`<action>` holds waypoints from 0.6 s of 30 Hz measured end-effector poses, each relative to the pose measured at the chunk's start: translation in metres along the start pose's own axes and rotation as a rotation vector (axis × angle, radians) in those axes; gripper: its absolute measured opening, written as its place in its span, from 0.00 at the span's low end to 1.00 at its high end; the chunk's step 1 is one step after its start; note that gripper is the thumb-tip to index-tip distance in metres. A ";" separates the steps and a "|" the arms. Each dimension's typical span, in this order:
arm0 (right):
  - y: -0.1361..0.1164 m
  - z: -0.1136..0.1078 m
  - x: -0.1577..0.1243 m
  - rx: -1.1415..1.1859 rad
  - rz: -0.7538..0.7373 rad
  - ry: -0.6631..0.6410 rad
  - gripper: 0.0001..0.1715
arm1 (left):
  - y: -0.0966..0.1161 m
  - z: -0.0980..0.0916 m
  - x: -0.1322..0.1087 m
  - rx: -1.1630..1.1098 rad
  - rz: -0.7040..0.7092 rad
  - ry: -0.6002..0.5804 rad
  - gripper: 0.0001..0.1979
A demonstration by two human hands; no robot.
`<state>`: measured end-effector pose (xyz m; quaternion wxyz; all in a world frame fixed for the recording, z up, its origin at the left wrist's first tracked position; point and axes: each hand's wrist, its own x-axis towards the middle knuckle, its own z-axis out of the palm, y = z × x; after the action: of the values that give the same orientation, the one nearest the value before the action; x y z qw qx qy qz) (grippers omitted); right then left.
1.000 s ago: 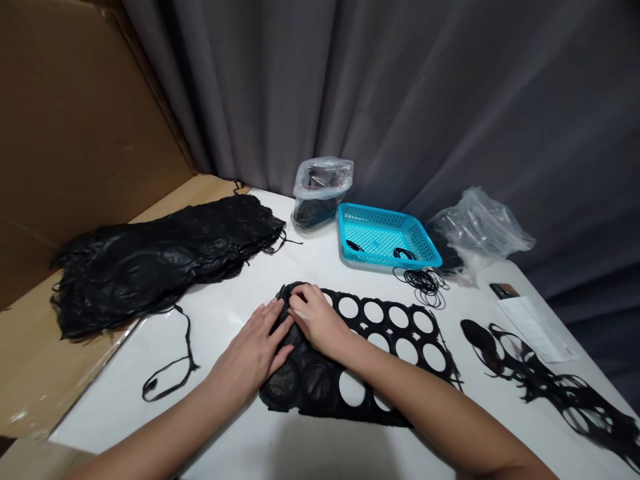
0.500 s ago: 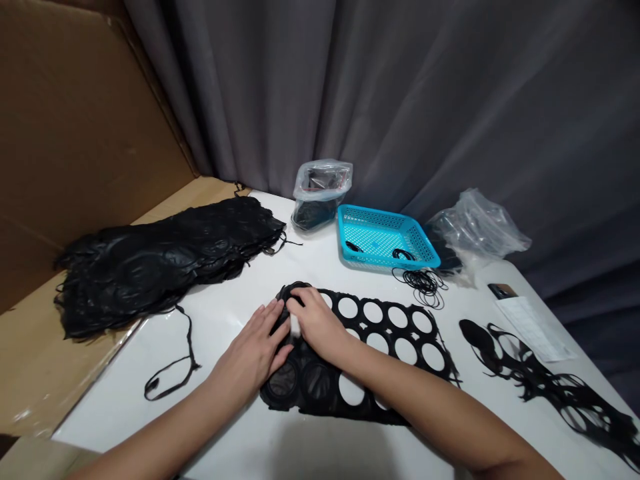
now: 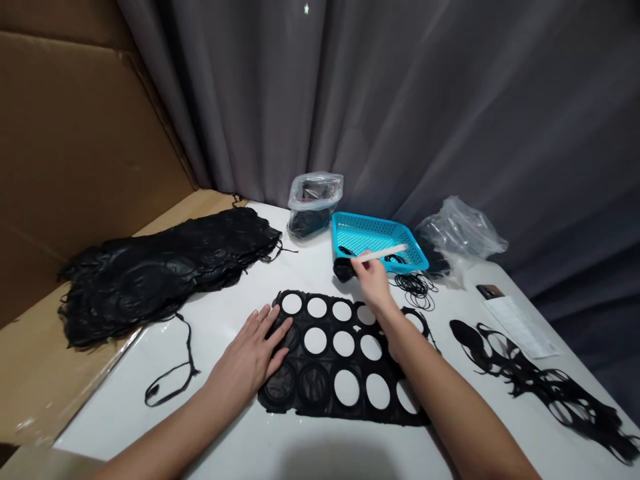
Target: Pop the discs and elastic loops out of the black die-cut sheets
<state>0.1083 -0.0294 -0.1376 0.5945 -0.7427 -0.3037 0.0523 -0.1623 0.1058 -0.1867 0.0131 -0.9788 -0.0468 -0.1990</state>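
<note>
A black rubbery sheet [image 3: 330, 363] with rows of round openings lies on the white table. Most openings show white through them; a few at the lower left are filled with dark film. My left hand [image 3: 257, 350] rests flat on the sheet's left edge, fingers spread. Over the front of the blue basket [image 3: 425, 259], my right hand [image 3: 371, 277] is closed on a slim white pen-like stick [image 3: 383, 254]. A round black piece [image 3: 343, 269] is also at its fingertips. Thin black rings lie inside the basket, partly hidden by the hand.
On the left sits a thick stack of black sheets [image 3: 165, 267], near a cardboard box [image 3: 75, 153]. Behind are an open clear bag [image 3: 313, 207] and another plastic bag [image 3: 463, 227]. Loose black rings [image 3: 415, 288], a phone [image 3: 490, 291], paper [image 3: 520, 327] and black scraps [image 3: 545, 390] lie right.
My right hand has lifted off the sheet and moved up and right to the basket with the black piece and white stick. The sheet's top-left opening now shows white. My left hand stays.
</note>
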 end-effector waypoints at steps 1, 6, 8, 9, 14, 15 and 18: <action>-0.002 -0.018 -0.008 0.080 0.055 -0.004 0.19 | -0.001 -0.001 0.000 -0.001 0.001 0.006 0.22; 0.007 -0.129 -0.070 0.182 0.264 0.171 0.22 | -0.019 -0.002 0.008 -0.070 0.083 0.006 0.27; 0.021 -0.174 -0.090 0.147 0.306 0.372 0.25 | -0.030 0.003 0.013 -0.108 0.132 0.002 0.28; 0.029 -0.195 -0.099 0.087 0.324 0.461 0.26 | -0.035 0.006 0.016 -0.115 0.165 0.023 0.28; 0.068 -0.260 -0.120 -0.298 0.395 0.717 0.21 | -0.044 0.008 0.031 -0.064 0.248 0.105 0.33; 0.073 -0.266 -0.122 -0.354 0.405 0.742 0.19 | -0.042 0.004 0.032 -0.059 0.248 0.099 0.33; 0.075 -0.275 -0.128 -0.532 0.394 0.749 0.12 | -0.031 -0.012 0.026 -0.053 0.240 0.097 0.31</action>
<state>0.1547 -0.3369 -0.1633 0.4314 -0.8797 0.0740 -0.1860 -0.1461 0.1384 -0.1651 0.0130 -0.9666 0.0765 -0.2444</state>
